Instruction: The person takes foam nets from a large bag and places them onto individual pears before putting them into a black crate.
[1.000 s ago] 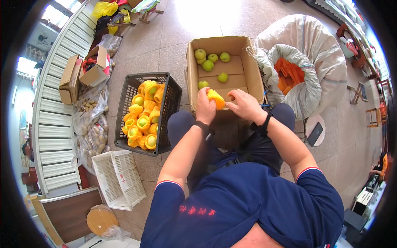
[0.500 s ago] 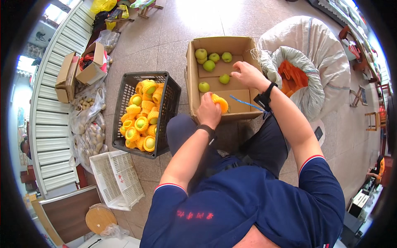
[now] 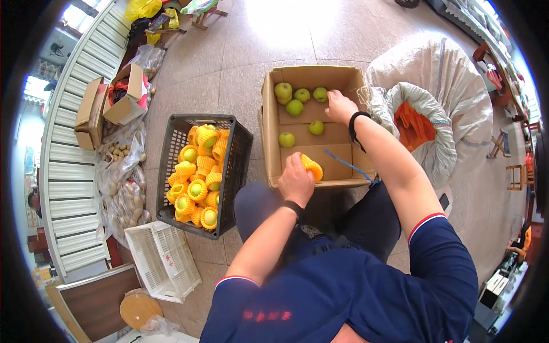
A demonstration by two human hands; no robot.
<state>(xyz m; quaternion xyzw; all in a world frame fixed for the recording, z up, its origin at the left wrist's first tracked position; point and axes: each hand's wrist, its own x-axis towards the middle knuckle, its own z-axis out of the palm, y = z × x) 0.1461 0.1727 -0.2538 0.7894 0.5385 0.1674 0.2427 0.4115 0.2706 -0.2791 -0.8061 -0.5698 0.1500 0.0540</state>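
My left hand (image 3: 297, 182) is closed on a yellow foam net sleeve (image 3: 312, 167) at the near edge of an open cardboard box (image 3: 313, 156). Whether the sleeve has fruit in it is hidden. My right hand (image 3: 341, 107) reaches into the box's far right part, fingers partly spread, fingertips at the right side of a green apple (image 3: 320, 94). Several more green apples lie in the box, among them one in the middle (image 3: 315, 127) and one at the left wall (image 3: 286, 139). A blue strap (image 3: 349, 164) hangs over the near right corner.
Left of the box stands a black plastic crate (image 3: 243, 146) heaped with apples in yellow sleeves (image 3: 197, 189). At right, a white woven sack (image 3: 443, 128) gapes over orange netting (image 3: 413, 127). A white crate (image 3: 163, 260) and potato bags (image 3: 127, 197) lie further left.
My right hand has moved forward in the box, up to the far right apple. My left hand still holds the foam sleeve near the front edge. The whole view has shifted slightly.
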